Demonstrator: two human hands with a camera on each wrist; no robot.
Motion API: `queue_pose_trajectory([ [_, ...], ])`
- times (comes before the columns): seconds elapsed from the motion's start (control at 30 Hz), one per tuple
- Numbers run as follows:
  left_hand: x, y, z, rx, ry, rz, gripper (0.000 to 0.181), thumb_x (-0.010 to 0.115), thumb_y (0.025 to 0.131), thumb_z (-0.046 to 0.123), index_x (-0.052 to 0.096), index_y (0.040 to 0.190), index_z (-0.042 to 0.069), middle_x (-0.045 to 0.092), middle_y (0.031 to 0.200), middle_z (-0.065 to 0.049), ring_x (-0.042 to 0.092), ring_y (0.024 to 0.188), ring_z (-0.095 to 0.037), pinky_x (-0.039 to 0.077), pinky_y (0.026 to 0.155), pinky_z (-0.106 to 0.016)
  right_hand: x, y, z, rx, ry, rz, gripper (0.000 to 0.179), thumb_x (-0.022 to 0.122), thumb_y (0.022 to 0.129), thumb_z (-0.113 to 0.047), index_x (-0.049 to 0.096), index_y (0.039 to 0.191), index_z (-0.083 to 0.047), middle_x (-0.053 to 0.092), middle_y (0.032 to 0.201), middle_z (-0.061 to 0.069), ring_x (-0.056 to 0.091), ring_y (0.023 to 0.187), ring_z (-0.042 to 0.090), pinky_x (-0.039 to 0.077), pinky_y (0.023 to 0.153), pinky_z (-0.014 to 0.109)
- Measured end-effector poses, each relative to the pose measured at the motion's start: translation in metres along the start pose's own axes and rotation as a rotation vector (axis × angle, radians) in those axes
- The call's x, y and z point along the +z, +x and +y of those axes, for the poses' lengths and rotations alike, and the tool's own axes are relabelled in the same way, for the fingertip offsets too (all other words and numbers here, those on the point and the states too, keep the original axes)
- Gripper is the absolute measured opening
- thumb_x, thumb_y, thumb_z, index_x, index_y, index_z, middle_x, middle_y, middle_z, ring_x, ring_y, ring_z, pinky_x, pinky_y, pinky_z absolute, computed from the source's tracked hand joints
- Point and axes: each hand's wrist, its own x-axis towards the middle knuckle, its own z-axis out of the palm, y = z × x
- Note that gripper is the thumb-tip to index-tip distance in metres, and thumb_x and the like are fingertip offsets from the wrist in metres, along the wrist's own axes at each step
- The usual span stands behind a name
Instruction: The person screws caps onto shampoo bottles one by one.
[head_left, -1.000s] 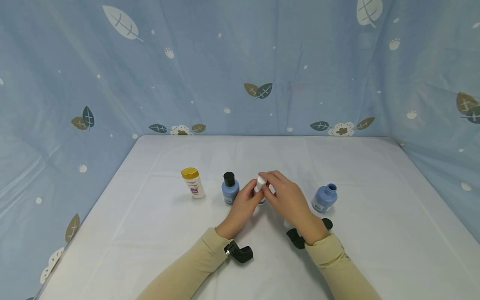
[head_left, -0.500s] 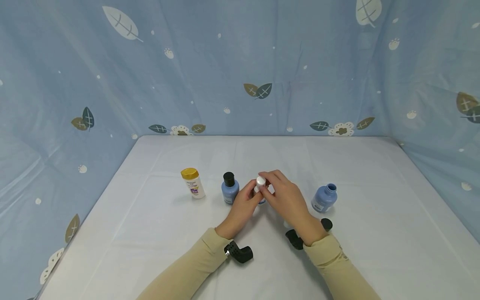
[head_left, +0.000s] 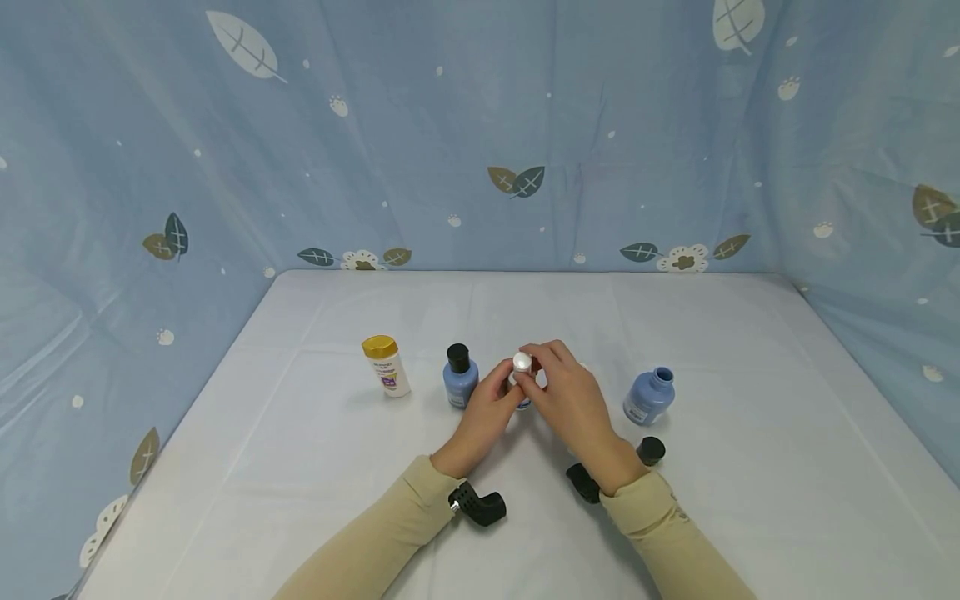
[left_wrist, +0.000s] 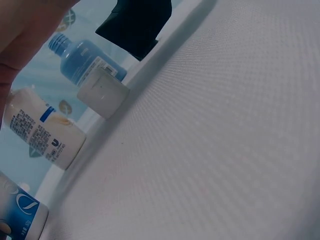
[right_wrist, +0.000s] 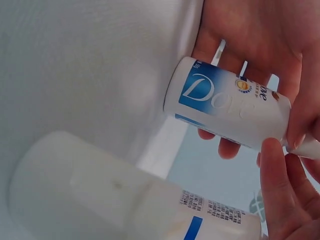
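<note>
My left hand (head_left: 487, 412) grips a small white Dove lotion bottle (right_wrist: 225, 105), its fingers curled behind the body in the right wrist view. With thumb and fingertips, my right hand (head_left: 577, 404) pinches the white cap (head_left: 522, 362) at the bottle's top. The bottle stands roughly upright; in the head view the hands hide most of it. In the left wrist view its blue-labelled lower part (left_wrist: 22, 210) shows close over the table. A second white bottle (left_wrist: 47, 130), with a blue bar on its label, stands beside it, largely behind my right hand in the head view.
Left of the hands stand a blue bottle with a black cap (head_left: 461, 379) and a white bottle with a gold cap (head_left: 387, 367). To the right are an uncapped blue bottle (head_left: 648, 396) and a loose black cap (head_left: 651, 451). A loose white cap (left_wrist: 102, 92) sits nearby.
My right hand and wrist have shifted slightly left, uncovering more of the loose black cap. The pinched white cap has tipped a little toward the camera. The left hand has stayed put.
</note>
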Motion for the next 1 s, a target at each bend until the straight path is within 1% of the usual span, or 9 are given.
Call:
queue_pose_trajectory([
  [0.1, 0.0, 0.0, 0.0, 0.003, 0.003, 0.001, 0.027, 0.049, 0.092, 0.017, 0.053, 0.118, 0.013, 0.054, 0.117, 0.004, 0.045, 0.11, -0.009, 0.033, 0.095, -0.032, 0.001, 0.0, 0.0, 0.005, 0.0, 0.006, 0.035, 0.067, 0.08, -0.023, 0.058, 0.111, -0.011, 0.052, 0.095, 0.001, 0.053, 0.065, 0.013, 0.044, 0.055, 0.024],
  [0.2, 0.001, 0.0, 0.0, 0.001, -0.004, -0.001, 0.028, 0.05, 0.092, 0.018, 0.052, 0.119, 0.011, 0.055, 0.117, 0.003, 0.044, 0.114, -0.01, 0.033, 0.096, -0.032, 0.0, 0.0, 0.0, 0.005, 0.01, -0.005, 0.041, 0.067, 0.08, -0.025, 0.055, 0.117, -0.012, 0.052, 0.1, 0.001, 0.053, 0.064, 0.012, 0.044, 0.055, 0.024],
  [0.37, 0.001, 0.0, 0.0, -0.005, -0.021, -0.008, 0.029, 0.049, 0.092, 0.017, 0.052, 0.12, 0.01, 0.054, 0.119, 0.001, 0.045, 0.113, -0.01, 0.034, 0.095, -0.031, -0.005, 0.002, 0.001, -0.03, 0.01, -0.033, 0.043, 0.064, 0.082, -0.025, 0.052, 0.122, -0.014, 0.052, 0.106, 0.001, 0.052, 0.059, 0.01, 0.042, 0.052, 0.023],
  [0.43, 0.001, 0.001, 0.0, -0.003, -0.025, -0.012, 0.029, 0.049, 0.093, 0.017, 0.051, 0.121, 0.011, 0.054, 0.119, 0.0, 0.047, 0.109, -0.01, 0.038, 0.091, -0.03, -0.008, 0.003, 0.002, -0.057, 0.006, -0.048, 0.042, 0.062, 0.083, -0.021, 0.051, 0.123, -0.015, 0.052, 0.108, 0.001, 0.05, 0.058, 0.01, 0.04, 0.05, 0.022],
  [0.5, 0.001, 0.0, 0.0, -0.003, -0.015, -0.014, 0.029, 0.048, 0.093, 0.018, 0.051, 0.121, 0.012, 0.055, 0.113, 0.0, 0.05, 0.098, -0.011, 0.042, 0.082, -0.029, -0.011, 0.004, 0.004, -0.088, -0.002, -0.068, 0.042, 0.06, 0.083, -0.016, 0.051, 0.124, -0.016, 0.052, 0.11, 0.0, 0.048, 0.057, 0.008, 0.038, 0.048, 0.021],
  [0.6, 0.001, 0.0, 0.0, -0.011, 0.006, -0.008, 0.027, 0.049, 0.093, 0.021, 0.052, 0.118, 0.014, 0.055, 0.098, 0.001, 0.048, 0.08, -0.012, 0.042, 0.069, -0.027, -0.014, 0.005, 0.006, -0.132, 0.0, -0.097, 0.044, 0.057, 0.081, -0.008, 0.051, 0.124, -0.017, 0.052, 0.112, -0.001, 0.045, 0.056, 0.007, 0.037, 0.048, 0.019],
  [0.67, 0.001, 0.0, 0.0, -0.021, 0.024, 0.001, 0.025, 0.049, 0.093, 0.023, 0.053, 0.116, 0.015, 0.053, 0.089, 0.001, 0.045, 0.074, -0.012, 0.04, 0.064, -0.027, -0.015, 0.006, 0.008, -0.151, -0.001, -0.115, 0.045, 0.056, 0.08, -0.005, 0.052, 0.124, -0.018, 0.052, 0.113, -0.002, 0.043, 0.055, 0.007, 0.038, 0.049, 0.019],
  [0.8, 0.002, 0.0, -0.001, -0.029, 0.027, 0.013, 0.023, 0.05, 0.092, 0.025, 0.054, 0.113, 0.015, 0.052, 0.085, 0.002, 0.045, 0.072, -0.012, 0.04, 0.062, -0.026, -0.017, 0.006, 0.008, -0.154, 0.002, -0.14, 0.043, 0.057, 0.081, -0.005, 0.054, 0.122, -0.019, 0.052, 0.114, -0.003, 0.047, 0.06, 0.007, 0.041, 0.053, 0.021],
  [1.0, 0.0, 0.0, -0.002, -0.016, 0.032, 0.005, 0.024, 0.05, 0.092, 0.024, 0.053, 0.115, 0.015, 0.049, 0.081, 0.002, 0.044, 0.069, -0.012, 0.039, 0.059, -0.025, -0.016, 0.005, 0.009, -0.13, 0.013, -0.147, 0.036, 0.059, 0.084, -0.01, 0.056, 0.119, -0.018, 0.054, 0.111, -0.004, 0.054, 0.066, 0.011, 0.044, 0.057, 0.024],
])
